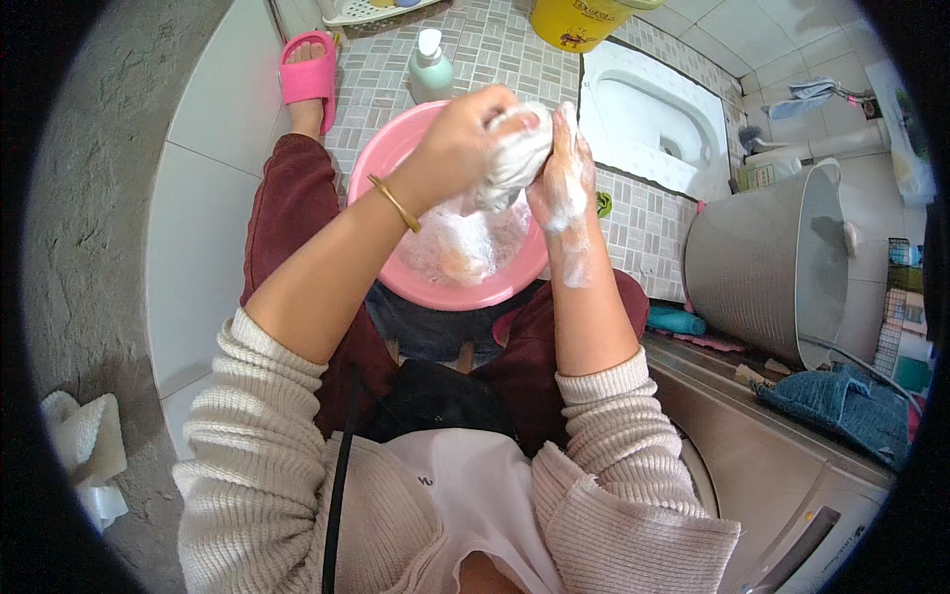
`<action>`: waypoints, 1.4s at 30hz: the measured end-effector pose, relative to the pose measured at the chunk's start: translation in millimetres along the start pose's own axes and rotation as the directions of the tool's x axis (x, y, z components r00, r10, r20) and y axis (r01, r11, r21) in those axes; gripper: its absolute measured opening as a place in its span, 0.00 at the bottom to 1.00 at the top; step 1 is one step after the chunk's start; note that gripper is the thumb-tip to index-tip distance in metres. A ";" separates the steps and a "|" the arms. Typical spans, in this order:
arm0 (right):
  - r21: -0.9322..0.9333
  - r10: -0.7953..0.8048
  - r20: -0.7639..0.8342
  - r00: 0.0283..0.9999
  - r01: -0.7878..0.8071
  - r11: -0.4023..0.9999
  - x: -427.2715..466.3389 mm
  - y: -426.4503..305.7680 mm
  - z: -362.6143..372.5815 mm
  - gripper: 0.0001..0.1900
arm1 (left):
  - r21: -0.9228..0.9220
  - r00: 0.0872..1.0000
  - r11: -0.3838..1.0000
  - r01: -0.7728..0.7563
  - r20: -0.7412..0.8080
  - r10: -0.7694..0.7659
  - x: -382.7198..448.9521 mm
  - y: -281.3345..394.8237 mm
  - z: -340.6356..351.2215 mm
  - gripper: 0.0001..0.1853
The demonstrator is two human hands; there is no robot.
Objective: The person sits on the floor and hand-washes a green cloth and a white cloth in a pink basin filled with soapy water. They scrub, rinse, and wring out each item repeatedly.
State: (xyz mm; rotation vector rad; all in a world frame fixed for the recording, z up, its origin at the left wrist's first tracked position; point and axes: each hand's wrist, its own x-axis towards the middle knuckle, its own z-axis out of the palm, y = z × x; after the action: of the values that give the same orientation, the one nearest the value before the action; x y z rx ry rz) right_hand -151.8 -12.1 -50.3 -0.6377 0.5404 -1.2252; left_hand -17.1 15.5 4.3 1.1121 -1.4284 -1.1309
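Over a pink plastic basin [464, 297] of foamy water, my left hand [464, 145] grips a bunched white wet cloth [519, 156]. My right hand [565, 174], coated with white suds, is against the cloth's right side with its fingers pointing away from me; whether it also grips the cloth cannot be told. Suds run down to the right wrist. Something pale orange shows blurred among the foam in the basin. A green pump bottle [430, 78] with a white top stands on the tiled floor just beyond the basin.
A squat toilet pan [631, 111] lies beyond my right hand, with a yellow bucket [571, 26] behind it. At right are a large grey tub [749, 252], a denim item [839, 408] and an appliance [757, 445]. A white perforated rack [364, 11] stands at the top.
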 end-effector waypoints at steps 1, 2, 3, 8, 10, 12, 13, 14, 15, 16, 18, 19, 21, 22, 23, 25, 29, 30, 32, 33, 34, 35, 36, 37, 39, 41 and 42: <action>0.139 0.030 0.182 0.983 -0.056 0.989 1.0 4.7 2.3 0.13 | 0.289 0.996 0.956 -0.053 0.083 0.030 -3.2 3.9 6.0 0.10; 0.272 0.018 0.359 0.933 -0.124 0.954 1.9 10.7 7.9 0.14 | 0.530 0.983 0.834 -0.156 0.165 0.080 -5.4 8.5 11.9 0.10; 0.185 0.080 0.086 0.993 -0.095 0.978 -1.0 15.0 12.3 0.12 | 0.710 0.955 0.650 -0.271 0.284 0.089 -7.2 11.3 16.5 0.10; 0.141 0.189 -0.306 0.933 -0.152 0.978 -12.2 15.5 34.9 0.12 | 0.761 0.945 0.648 -0.047 -0.175 0.275 4.8 6.7 13.7 0.13; 0.194 0.055 -0.144 0.988 -0.027 0.981 -11.0 6.1 32.6 0.11 | 0.774 0.971 0.594 -0.220 0.115 0.210 -8.5 12.4 22.2 0.13; 0.236 0.066 -0.069 0.995 -0.048 0.971 -9.2 2.0 25.2 0.11 | 0.702 0.924 0.603 -0.380 0.266 0.273 -20.2 12.2 27.3 0.14; 0.187 0.096 -0.099 0.990 -0.076 0.979 -9.5 1.0 23.2 0.12 | 0.762 0.946 0.574 -0.300 0.159 0.283 -19.9 10.5 27.5 0.12; 0.128 0.130 -0.163 0.978 -0.110 0.986 -10.8 3.1 24.9 0.14 | 0.806 0.960 0.555 -0.206 0.055 0.276 -14.3 7.0 24.4 0.11; 0.085 0.183 -0.211 0.960 -0.168 0.982 -13.1 5.5 28.5 0.16 | 0.843 0.961 0.531 -0.084 -0.072 0.267 -7.4 3.2 21.1 0.10; 0.020 0.095 -0.354 0.931 -0.094 0.995 -14.9 6.5 39.1 0.16 | 0.803 0.973 0.591 -0.076 -0.069 0.219 1.4 0.6 11.4 0.08; 0.145 0.132 -0.155 0.979 -0.109 0.983 -15.4 10.4 24.6 0.14 | 0.787 0.961 0.579 -0.213 0.061 0.270 -7.6 -2.9 21.3 0.09; 0.210 0.152 -0.068 0.986 -0.135 0.968 -14.7 11.7 14.7 0.13 | 0.780 0.951 0.562 -0.274 0.132 0.280 -12.9 -2.5 26.8 0.09; 0.425 0.028 0.289 0.957 -0.155 0.892 -12.4 15.1 14.0 0.15 | 0.752 0.938 0.576 -0.321 0.168 0.303 -14.4 -4.8 29.6 0.08; 0.351 0.166 0.046 0.985 -0.172 0.920 -18.9 16.0 20.8 0.15 | 0.801 0.942 0.531 -0.278 0.119 0.314 -3.7 -12.4 24.5 0.07; 0.303 0.321 -0.205 0.925 -0.252 0.919 -24.8 17.1 22.1 0.15 | 0.842 0.949 0.490 -0.224 0.076 0.305 4.5 -20.9 20.5 0.07; 0.357 0.232 -0.184 0.955 -0.154 0.921 -26.8 20.3 21.7 0.12 | 0.899 0.928 0.366 -0.243 0.105 0.358 3.2 -33.6 21.8 0.06; 0.505 -0.037 0.485 0.874 -0.245 0.827 -21.2 22.0 17.6 0.11 | 0.928 0.897 0.187 -0.324 0.238 0.374 1.8 -53.8 19.2 0.05; 0.526 -0.036 0.451 0.892 -0.233 0.818 -22.5 26.2 18.4 0.10 | 0.935 0.920 0.200 -0.292 0.217 0.327 2.1 -53.5 18.1 0.05; 0.378 0.289 -0.100 0.952 -0.232 0.896 -20.7 27.5 15.7 0.08 | 0.802 0.931 0.536 -0.262 0.063 0.359 -0.8 -47.0 19.2 0.06; 0.293 0.272 -0.221 0.937 -0.203 0.934 -18.9 27.9 14.3 0.07 | 0.835 0.904 0.460 -0.303 0.099 0.415 -0.2 -41.6 18.1 0.06; 0.224 0.247 -0.282 0.927 -0.187 0.957 -18.8 26.7 12.7 0.07 | 0.853 0.831 0.363 -0.375 0.136 0.540 -3.1 -36.3 21.1 0.06; 0.188 0.215 -0.227 0.950 -0.174 0.967 -18.0 27.7 12.2 0.07 | 0.880 0.771 0.285 -0.380 0.131 0.623 -1.5 -32.0 18.9 0.07; 0.339 0.164 -0.021 0.986 -0.147 0.929 -17.0 25.3 10.7 0.08 | 0.919 0.872 0.228 -0.323 0.195 0.448 -5.6 -28.0 25.1 0.08; 0.483 0.094 0.268 0.959 -0.218 0.848 -15.5 25.4 9.8 0.09 | 0.883 0.866 0.301 -0.361 0.199 0.458 -8.5 -21.9 25.9 0.08; 0.125 0.011 0.197 0.980 -0.036 0.992 -14.1 26.5 8.2 0.10 | 0.754 0.874 0.479 -0.448 0.259 0.411 -13.4 -14.0 28.4 0.09; -0.610 -0.009 -0.024 1.000 -0.008 0.792 -12.5 31.2 5.6 0.10 | 0.896 0.955 0.399 -0.194 0.079 0.287 -1.8 -24.9 23.0 0.11; -0.244 0.101 -0.172 0.980 -0.142 0.959 -12.5 34.8 4.8 0.10 | 0.847 0.948 0.511 -0.146 -0.028 0.318 5.7 -25.3 15.9 0.11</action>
State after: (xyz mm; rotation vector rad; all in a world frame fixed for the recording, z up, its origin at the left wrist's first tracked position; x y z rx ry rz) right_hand -128.0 8.0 -70.9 -0.7159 0.8686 -1.1035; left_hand -31.3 7.7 -21.5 1.5472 -1.9641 -0.0436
